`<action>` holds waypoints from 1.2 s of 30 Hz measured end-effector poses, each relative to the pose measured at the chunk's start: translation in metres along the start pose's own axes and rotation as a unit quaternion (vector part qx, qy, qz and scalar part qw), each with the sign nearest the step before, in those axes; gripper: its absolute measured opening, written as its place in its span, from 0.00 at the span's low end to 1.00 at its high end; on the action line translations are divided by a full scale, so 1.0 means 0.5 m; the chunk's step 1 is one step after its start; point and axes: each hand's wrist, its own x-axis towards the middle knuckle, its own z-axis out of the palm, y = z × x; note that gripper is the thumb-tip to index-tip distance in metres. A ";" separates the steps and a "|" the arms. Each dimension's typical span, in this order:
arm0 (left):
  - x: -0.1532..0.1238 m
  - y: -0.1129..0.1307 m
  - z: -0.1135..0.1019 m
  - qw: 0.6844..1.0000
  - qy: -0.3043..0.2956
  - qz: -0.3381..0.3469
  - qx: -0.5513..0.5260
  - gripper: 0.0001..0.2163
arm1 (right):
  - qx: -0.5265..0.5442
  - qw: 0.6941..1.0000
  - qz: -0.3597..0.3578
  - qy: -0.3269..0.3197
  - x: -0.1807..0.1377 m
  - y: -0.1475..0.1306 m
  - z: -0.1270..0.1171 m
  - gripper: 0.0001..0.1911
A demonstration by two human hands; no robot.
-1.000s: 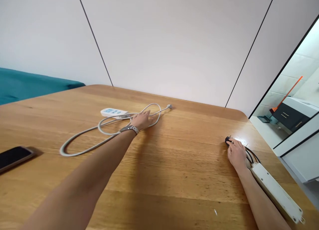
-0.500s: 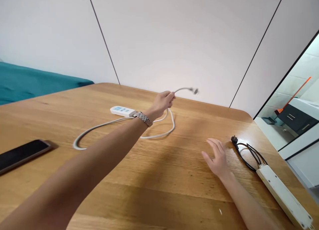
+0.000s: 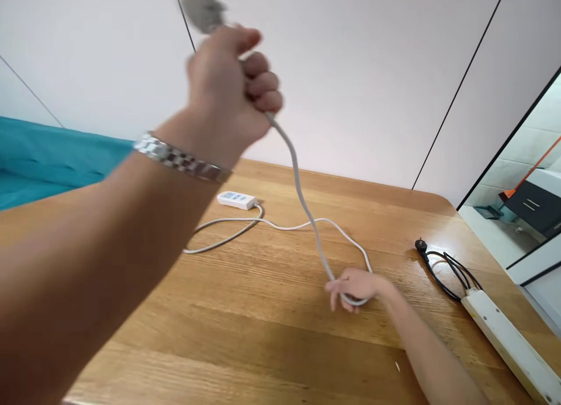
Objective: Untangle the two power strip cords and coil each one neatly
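My left hand (image 3: 232,83), with a metal watch band on its wrist, is raised high in front of the wall and closed around a white power cord (image 3: 298,177). The cord's grey plug (image 3: 201,7), smeared by motion, sticks out above the fist. From the fist the cord runs down to my right hand (image 3: 353,283), low over the table, whose fingers are curled around it. Beyond that hand the cord loops back across the wood to a white power strip (image 3: 236,200) lying near the table's far edge.
On the right of the wooden table (image 3: 245,346) lies a second white power strip (image 3: 512,341) with a black cord and black plug (image 3: 421,246). A small white scrap (image 3: 397,366) is near my right forearm. A white wall (image 3: 350,78) stands behind; teal fabric (image 3: 56,159) is at left.
My left hand has lifted up and toward me, drawing the plug end of the cord with it. My right hand has moved left and taken hold of the cord. The view has shifted slightly.
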 end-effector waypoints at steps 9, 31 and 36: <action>0.031 -0.126 -0.205 0.987 0.055 -0.057 0.140 0.19 | 0.047 0.938 -0.083 0.334 -0.191 -0.026 -0.117 0.23; -0.232 -0.373 0.040 0.971 -0.103 -0.215 0.003 0.22 | -0.122 0.676 -0.366 0.628 -0.081 -0.099 0.039 0.35; -0.192 -0.299 0.008 0.972 -0.073 -0.188 -0.117 0.24 | -0.035 0.590 -0.430 0.682 -0.054 -0.061 -0.010 0.20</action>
